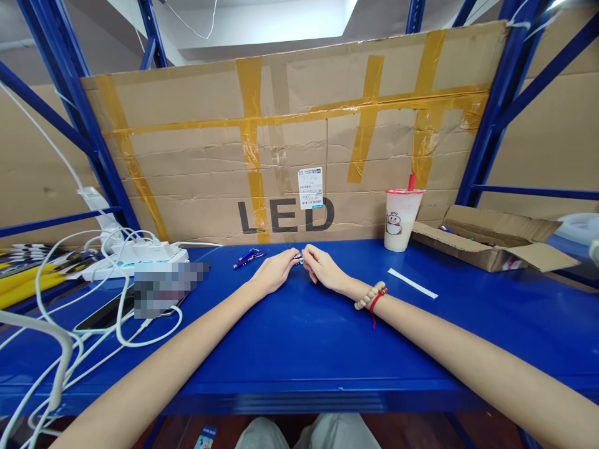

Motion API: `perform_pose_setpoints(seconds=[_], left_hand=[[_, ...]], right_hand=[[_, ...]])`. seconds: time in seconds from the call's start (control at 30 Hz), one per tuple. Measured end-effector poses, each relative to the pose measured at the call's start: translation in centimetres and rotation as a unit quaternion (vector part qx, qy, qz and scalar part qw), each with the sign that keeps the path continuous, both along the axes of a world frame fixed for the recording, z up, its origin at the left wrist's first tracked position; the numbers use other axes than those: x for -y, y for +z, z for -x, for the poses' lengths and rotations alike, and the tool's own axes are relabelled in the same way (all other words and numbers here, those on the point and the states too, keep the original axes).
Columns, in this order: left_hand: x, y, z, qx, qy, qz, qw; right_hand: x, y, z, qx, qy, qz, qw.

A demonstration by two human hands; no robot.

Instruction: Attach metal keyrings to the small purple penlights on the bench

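Observation:
My left hand (274,272) and my right hand (322,267) meet above the middle of the blue shelf (299,349), both with fingers closed. Between the fingertips shows a small shiny silver-and-dark piece (298,257); most of it is hidden, so its kind is unclear. The left hand pinches one end of it, and the right hand's curled fingers are at the other. Just left of my left hand lie a blue pen (248,254) and a purple pen (249,260), side by side. A white strip (412,284) lies flat beyond my right wrist, apart from the hand.
A milky drink cup (400,221) with a red straw stands at the back right, beside an opened cardboard box (486,240). White cables and a power strip (145,249) crowd the left, with a phone (107,312). A taped cardboard sheet (206,162) forms the back wall.

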State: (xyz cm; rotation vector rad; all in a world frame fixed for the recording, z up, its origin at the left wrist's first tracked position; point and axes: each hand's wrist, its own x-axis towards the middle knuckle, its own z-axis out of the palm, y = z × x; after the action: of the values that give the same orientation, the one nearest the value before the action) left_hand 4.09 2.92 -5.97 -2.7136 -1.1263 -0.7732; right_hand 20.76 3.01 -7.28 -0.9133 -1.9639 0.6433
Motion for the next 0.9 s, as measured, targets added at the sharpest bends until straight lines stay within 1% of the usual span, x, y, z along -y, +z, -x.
perform_pose_setpoints(seconds=[0.2,0.37,0.5,0.63,0.77,0.9], left_hand=[[-0.2,-0.1,0.1,0.008,-0.017,0.011,1.0],[0.0,0.1,0.0,0.003,0.019,0.015,1.0],[0.2,0.3,-0.2,-0.036,0.047,0.01,0.998],[0.0,0.2,-0.3,-0.065,0.06,-0.004,0.996],[-0.3,0.0,-0.1,-0.082,0.053,-0.021,0.995],[-0.4,-0.2,0.0,-0.109,0.058,-0.038,0.992]], right_hand=[[0.0,0.1,-0.4,0.046,-0.029,-0.03,0.998],[0.7,0.6,-0.5,0.082,-0.09,-0.063,0.991],[0.9,1.0,-0.5,0.105,-0.151,-0.08,0.98],[0.5,1.0,-0.7,0.139,-0.198,-0.092,0.966],[0.2,0.9,-1.0,0.207,-0.222,-0.114,0.946],[0.3,1.0,-1.2,0.242,-0.223,-0.132,0.935]])
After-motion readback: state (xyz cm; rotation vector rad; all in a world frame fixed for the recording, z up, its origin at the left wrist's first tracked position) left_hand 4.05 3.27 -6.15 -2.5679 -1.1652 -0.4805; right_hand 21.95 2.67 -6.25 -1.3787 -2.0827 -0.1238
